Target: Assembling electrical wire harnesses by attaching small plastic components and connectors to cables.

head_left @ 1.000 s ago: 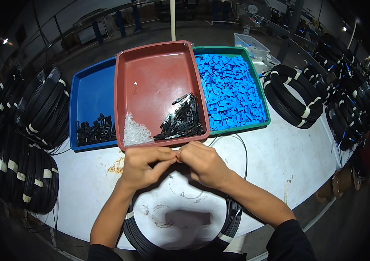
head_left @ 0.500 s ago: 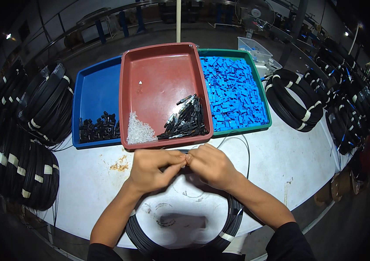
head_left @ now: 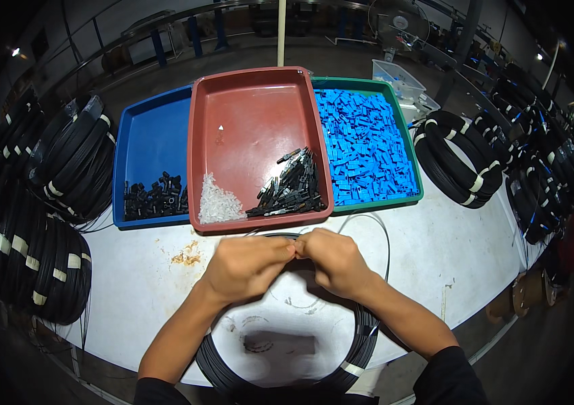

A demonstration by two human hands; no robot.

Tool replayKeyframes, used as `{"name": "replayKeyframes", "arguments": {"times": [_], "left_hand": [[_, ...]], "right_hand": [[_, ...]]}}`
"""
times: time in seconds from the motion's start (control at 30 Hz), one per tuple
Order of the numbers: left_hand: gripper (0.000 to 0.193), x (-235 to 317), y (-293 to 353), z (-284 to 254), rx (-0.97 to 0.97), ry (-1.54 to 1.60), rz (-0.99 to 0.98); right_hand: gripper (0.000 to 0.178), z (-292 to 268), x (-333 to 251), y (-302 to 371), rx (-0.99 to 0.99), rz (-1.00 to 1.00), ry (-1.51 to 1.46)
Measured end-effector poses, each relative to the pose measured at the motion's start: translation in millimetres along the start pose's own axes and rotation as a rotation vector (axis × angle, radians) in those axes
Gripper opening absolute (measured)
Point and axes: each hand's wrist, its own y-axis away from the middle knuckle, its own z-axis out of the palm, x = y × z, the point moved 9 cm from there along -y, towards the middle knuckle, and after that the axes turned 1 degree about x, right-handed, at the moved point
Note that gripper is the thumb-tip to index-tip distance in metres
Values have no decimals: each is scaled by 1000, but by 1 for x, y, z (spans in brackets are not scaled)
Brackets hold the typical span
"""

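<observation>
My left hand (head_left: pixel 250 265) and my right hand (head_left: pixel 333 260) meet fingertip to fingertip over the far side of a coil of black cable (head_left: pixel 362 341). Both are closed in a pinch, and whatever sits between the fingertips is hidden or too small to name. The coil lies on the white table right in front of me, bound with pale tape. A thin loose cable (head_left: pixel 388 246) arcs out to the right of my right hand. Just beyond my hands stands a red tray (head_left: pixel 253 115) with small clear plastic pieces (head_left: pixel 218 202) and black connector parts (head_left: pixel 292 185).
A blue tray (head_left: pixel 155 128) with black caps (head_left: pixel 159 196) stands left of the red one. The green tray (head_left: pixel 407 155) at right holds many blue clips (head_left: pixel 364 148). Taped cable coils (head_left: pixel 64 270) are stacked at left, and another coil (head_left: pixel 459 158) lies at right.
Both hands stay together at the same spot, with the fingers slightly shifted and the knuckles turned. The whole view has moved a little; the trays and coils are unchanged.
</observation>
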Motion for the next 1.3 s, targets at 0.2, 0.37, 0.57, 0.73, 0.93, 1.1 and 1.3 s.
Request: {"name": "replayKeyframes", "arguments": {"times": [0.2, 0.37, 0.57, 0.73, 0.93, 1.1, 1.3], "left_hand": [[13, 16, 1, 0, -12, -146, 153], [11, -53, 27, 19, -60, 711, -784], [15, 24, 3, 8, -107, -301, 254], [17, -15, 0, 4, -9, 141, -166], [10, -49, 27, 27, -50, 782, -819], [13, 15, 3, 9, -71, -234, 203], [12, -50, 24, 21, -31, 645, -737]], "right_hand": [[16, 13, 31, 14, -23, 354, -376], [23, 0, -8, 1, -28, -46, -15], [19, 18, 36, 14, -91, 513, -452], [18, 14, 27, 14, -50, 289, -316], [16, 1, -5, 4, -27, -10, 38], [21, 26, 44, 22, -210, 691, -495], [15, 0, 7, 2, -4, 59, -77]]}}
